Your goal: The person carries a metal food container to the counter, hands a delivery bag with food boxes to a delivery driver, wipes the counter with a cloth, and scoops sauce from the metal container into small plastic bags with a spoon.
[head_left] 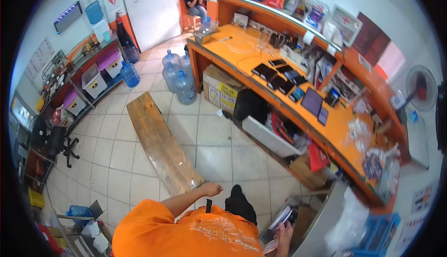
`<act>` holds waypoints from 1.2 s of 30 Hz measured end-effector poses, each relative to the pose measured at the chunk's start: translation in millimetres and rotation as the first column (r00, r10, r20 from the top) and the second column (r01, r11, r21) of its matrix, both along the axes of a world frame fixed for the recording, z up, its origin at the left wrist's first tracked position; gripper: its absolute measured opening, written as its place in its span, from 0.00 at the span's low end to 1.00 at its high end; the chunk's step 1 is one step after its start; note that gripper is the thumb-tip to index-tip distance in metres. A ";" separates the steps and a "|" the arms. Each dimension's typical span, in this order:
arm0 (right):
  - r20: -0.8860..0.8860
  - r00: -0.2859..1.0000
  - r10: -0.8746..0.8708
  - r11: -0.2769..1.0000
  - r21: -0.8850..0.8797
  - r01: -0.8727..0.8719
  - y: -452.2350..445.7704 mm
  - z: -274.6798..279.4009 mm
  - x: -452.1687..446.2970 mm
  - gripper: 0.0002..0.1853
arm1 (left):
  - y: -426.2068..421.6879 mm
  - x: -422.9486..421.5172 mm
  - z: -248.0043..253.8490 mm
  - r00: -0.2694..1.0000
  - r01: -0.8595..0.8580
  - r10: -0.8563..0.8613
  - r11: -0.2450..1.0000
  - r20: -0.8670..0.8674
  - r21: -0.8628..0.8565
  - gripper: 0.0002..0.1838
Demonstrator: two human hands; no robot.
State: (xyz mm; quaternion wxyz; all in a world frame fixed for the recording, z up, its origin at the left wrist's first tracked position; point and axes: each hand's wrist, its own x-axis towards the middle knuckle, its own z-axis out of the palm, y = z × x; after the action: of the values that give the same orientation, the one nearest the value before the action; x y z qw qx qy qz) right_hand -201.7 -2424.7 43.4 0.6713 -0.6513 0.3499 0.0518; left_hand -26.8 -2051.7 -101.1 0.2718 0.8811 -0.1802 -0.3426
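My left hand is in front of my orange shirt, its fingers curled in with nothing visible in them. It appears just past the near end of a long wooden bench, and I cannot tell whether it touches the wood. Low on the right, my right hand has bent fingers beside a small dark object and a whitish flat item. A pale pinkish piece shows by its palm. What this hand grips is too small to make out.
An orange workbench on the right carries several phones, a purple tablet and plastic bags. Large water bottles and a cardboard box stand on the tiled floor. Shelves line the left. A seated person is at the back.
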 end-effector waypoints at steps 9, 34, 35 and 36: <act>0.302 0.698 0.650 0.757 -0.173 -0.630 39.0 -13.8 436.0 0.37 | 137.0 4.6 -61.6 0.893 -0.402 0.446 0.852 -0.063 0.336 0.23; -0.415 0.537 0.735 0.022 -0.776 -0.630 471.4 -11.8 1079.9 0.55 | 407.7 598.4 112.0 0.459 -0.885 0.885 0.463 -0.083 0.041 0.26; -0.372 0.579 0.726 0.065 -0.801 -0.595 471.2 -5.2 1080.1 0.53 | 410.3 619.7 120.1 0.476 -0.871 0.871 0.486 -0.122 0.072 0.26; -0.317 0.628 0.711 0.112 -0.831 -0.545 469.6 5.9 1084.0 0.51 | 415.3 646.2 125.8 0.542 -0.836 0.828 0.549 -0.143 0.014 0.24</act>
State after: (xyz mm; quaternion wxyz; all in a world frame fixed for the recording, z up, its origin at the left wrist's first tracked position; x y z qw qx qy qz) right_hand 882.3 -1955.0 49.3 0.1686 -0.9806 -0.0438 0.0903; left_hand 619.4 -1636.4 24.7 0.4374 0.8283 0.2681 -0.2253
